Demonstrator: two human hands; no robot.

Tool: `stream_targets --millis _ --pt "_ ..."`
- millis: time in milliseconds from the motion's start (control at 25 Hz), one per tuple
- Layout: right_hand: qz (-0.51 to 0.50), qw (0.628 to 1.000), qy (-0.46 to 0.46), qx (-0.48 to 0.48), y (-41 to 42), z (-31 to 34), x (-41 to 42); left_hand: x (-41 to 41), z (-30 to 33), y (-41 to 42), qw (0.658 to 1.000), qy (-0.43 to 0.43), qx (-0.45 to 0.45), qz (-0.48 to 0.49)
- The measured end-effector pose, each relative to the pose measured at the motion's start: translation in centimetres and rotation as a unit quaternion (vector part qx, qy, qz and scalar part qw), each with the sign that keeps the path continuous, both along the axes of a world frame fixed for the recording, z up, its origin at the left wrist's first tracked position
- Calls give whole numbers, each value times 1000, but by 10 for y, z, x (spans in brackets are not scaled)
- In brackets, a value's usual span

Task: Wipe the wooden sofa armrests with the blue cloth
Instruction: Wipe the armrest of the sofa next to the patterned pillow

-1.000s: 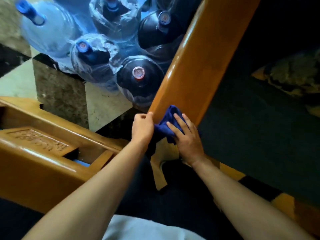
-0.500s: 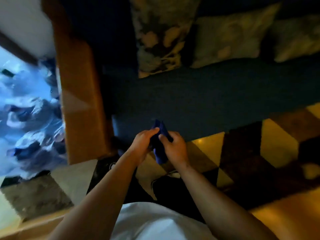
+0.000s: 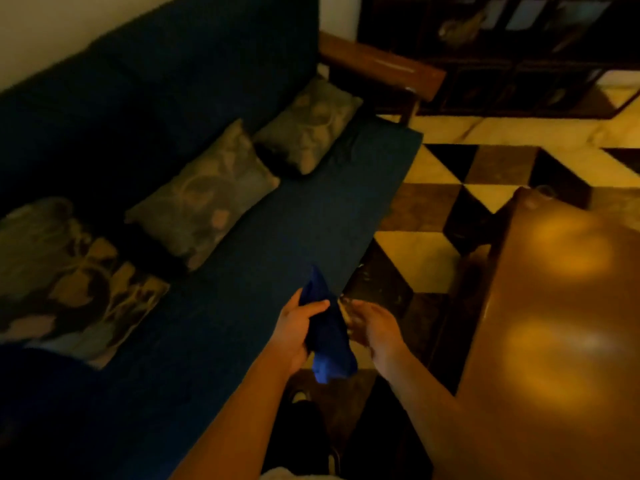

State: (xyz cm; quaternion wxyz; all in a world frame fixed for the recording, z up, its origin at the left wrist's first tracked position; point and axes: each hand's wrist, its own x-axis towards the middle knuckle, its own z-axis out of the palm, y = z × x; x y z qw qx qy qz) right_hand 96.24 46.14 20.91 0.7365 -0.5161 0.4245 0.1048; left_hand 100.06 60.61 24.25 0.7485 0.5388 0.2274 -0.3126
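Holding blue cloth (image 3: 329,332) in left hand (image 3: 294,330), grip closed on it, above sofa seat's front edge; right hand (image 3: 372,327) beside it, fingers loose, blurred, prob. refolding for far armrest (image 3: 381,65). Vs 0.5 s ago: view swung right, near armrest & bottles gone.

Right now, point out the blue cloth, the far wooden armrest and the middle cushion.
blue cloth (image 3: 329,336): head view, on its hanging middle fold.
far wooden armrest (image 3: 381,65): head view, on its flat top.
middle cushion (image 3: 204,195): head view, on its patterned face.
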Motion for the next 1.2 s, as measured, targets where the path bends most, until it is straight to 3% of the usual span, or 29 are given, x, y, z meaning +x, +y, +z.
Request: stream_targets --millis 160,360,640,800,880,1000,1080,1200 --pt "27 996 85 16 -54 -5 69 93 -11 -73 1000 -8 0 -26" --pt "-73 994 35 76 -130 13 170 208 -28 -152 997 0 10 -71" --pt "-93 990 -22 -108 -251 32 252 305 -25 -262 949 -123 133 -257" --pt "-114 980 -24 -161 -341 25 305 355 -33 -364 948 -84 156 -266" --pt "-81 981 -21 -175 -389 23 340 385 -43 -415 964 11 110 -242" --pt "-28 987 -19 -158 -454 30 393 425 -40 -481 967 154 -64 -191" --pt "29 991 -35 -122 -494 43 433 452 -30 -520 966 173 -124 -149" --pt "98 984 -34 -146 -547 57 496 497 -26 -561 977 163 -120 -74"
